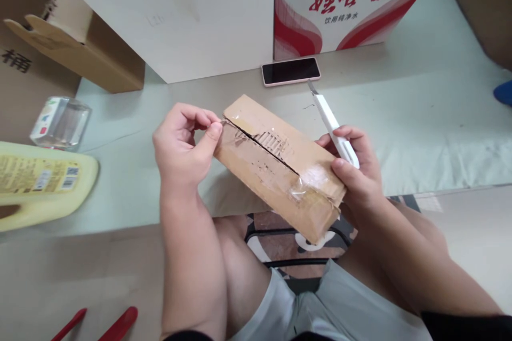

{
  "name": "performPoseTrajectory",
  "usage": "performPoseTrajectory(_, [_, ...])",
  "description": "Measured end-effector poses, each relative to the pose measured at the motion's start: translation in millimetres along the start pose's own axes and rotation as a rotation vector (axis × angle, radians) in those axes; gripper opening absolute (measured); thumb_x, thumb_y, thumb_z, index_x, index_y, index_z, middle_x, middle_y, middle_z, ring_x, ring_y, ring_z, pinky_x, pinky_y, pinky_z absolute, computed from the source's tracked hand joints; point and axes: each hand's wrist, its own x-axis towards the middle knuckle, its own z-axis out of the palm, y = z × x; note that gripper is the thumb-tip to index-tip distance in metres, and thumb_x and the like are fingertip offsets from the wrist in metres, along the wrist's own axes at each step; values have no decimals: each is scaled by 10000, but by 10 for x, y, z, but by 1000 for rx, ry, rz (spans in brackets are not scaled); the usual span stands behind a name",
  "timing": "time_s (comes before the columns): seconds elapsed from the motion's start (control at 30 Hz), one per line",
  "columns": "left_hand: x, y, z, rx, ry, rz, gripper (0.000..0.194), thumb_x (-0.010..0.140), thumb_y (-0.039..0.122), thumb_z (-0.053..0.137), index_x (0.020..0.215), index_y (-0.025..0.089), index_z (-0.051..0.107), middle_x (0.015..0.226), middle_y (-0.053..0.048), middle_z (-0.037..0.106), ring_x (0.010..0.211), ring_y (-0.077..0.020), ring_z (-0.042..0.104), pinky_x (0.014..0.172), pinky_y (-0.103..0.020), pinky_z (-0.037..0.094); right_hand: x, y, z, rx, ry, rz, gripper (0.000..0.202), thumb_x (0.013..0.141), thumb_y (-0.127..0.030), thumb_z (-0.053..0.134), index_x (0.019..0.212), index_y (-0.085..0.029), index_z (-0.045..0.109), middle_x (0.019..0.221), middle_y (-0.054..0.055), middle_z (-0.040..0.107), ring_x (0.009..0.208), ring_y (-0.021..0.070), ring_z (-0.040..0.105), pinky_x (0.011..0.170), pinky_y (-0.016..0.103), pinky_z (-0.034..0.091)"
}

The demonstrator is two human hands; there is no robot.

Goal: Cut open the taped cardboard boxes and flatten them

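Observation:
A small brown cardboard box (276, 165) is held tilted above the front of the table. Along its top runs a dark slit, with torn paper and bare corrugation beside it and shiny tape near the right end. My left hand (186, 141) pinches the box's far left corner between thumb and forefinger, at the end of the slit. My right hand (356, 165) grips a white utility knife (332, 120), its blade pointing up and away from me. The same hand also steadies the box's right end; some of its fingers are hidden behind the box.
A phone (291, 71) lies on the pale green tablecloth (424, 133), before a white carton (224, 21) and a red-and-white carton (336, 5). At left are an open cardboard box (104, 53), a clear container (62, 122) and a yellow jug (44, 184).

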Motion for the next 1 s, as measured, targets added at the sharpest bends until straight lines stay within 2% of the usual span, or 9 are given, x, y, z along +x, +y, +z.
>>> performPoseTrajectory(0.13, [-13, -26, 7, 30, 15, 60, 305, 774, 371, 826, 775, 241, 550, 754, 16, 663, 696, -138, 630, 640, -311, 517, 0, 13, -5, 12, -8, -7, 356, 844, -425, 744, 1149, -365, 570, 1053, -1, 623, 787, 139, 582, 641, 255, 516])
performPoseTrajectory(0.27, [-15, -42, 28, 57, 46, 55, 328, 742, 381, 843, 795, 253, 545, 747, 18, 623, 674, -141, 603, 626, -324, 508, 0, 50, -19, -18, -12, -13, 373, 847, -447, 730, 1165, -362, 554, 1058, 12, 622, 809, 159, 596, 654, 277, 526])
performPoseTrajectory(0.47, [-24, -44, 91, 81, 18, 91, 211, 749, 300, 813, 829, 264, 622, 794, 6, 623, 713, -157, 595, 656, -345, 520, 8, 51, -52, -73, -38, -51, 402, 871, -522, 699, 1207, -365, 543, 1097, 17, 635, 868, 179, 631, 709, 314, 549])
performPoseTrajectory(0.53, [-27, -62, 103, 86, 12, 121, 148, 786, 286, 786, 815, 262, 642, 795, -1, 629, 706, -157, 587, 634, -346, 507, 37, 6, -78, -78, -23, -128, 486, 834, -585, 722, 1226, -356, 550, 1077, 33, 649, 919, 211, 649, 762, 362, 568])
performPoseTrajectory(0.6, [-21, -92, 102, 79, 33, 148, 130, 827, 297, 766, 793, 261, 646, 797, -10, 622, 708, -157, 581, 615, -350, 492, 78, -67, -109, -113, 11, -252, 512, 793, -566, 778, 1202, -352, 555, 997, 30, 662, 908, 226, 662, 785, 394, 575])
performPoseTrajectory(0.7, [4, -142, 86, 81, 95, 193, 154, 845, 287, 771, 767, 254, 641, 782, -10, 600, 722, -145, 576, 601, -348, 471, 125, -223, -140, -173, 181, -401, 317, 826, -431, 791, 1014, -334, 555, 792, -27, 585, 653, 165, 611, 637, 350, 551])
performPoseTrajectory(0.8, [29, -173, 87, 94, 169, 212, 132, 826, 168, 747, 764, 232, 649, 764, -2, 599, 718, -120, 583, 601, -343, 456, 105, -397, -152, -107, 326, -419, 278, 871, -414, 743, 820, -286, 502, 684, -60, 432, 419, 84, 438, 431, 290, 409])
performPoseTrajectory(0.9, [29, -165, 134, 155, 263, 206, 149, 784, 64, 673, 745, 206, 649, 764, -12, 598, 707, -113, 579, 587, -356, 438, 40, -527, -179, -63, 226, -389, 224, 908, -476, 674, 844, -302, 549, 560, -66, 405, 336, 95, 335, 366, 304, 309])
performPoseTrajectory(1.0, [10, -129, 217, 245, 296, 210, 153, 777, 44, 633, 747, 195, 636, 781, -17, 584, 720, -116, 583, 590, -366, 428, 9, -564, -234, -74, 146, -361, 278, 915, -583, 618, 976, -313, 643, 555, -33, 508, 364, 142, 411, 358, 332, 319])
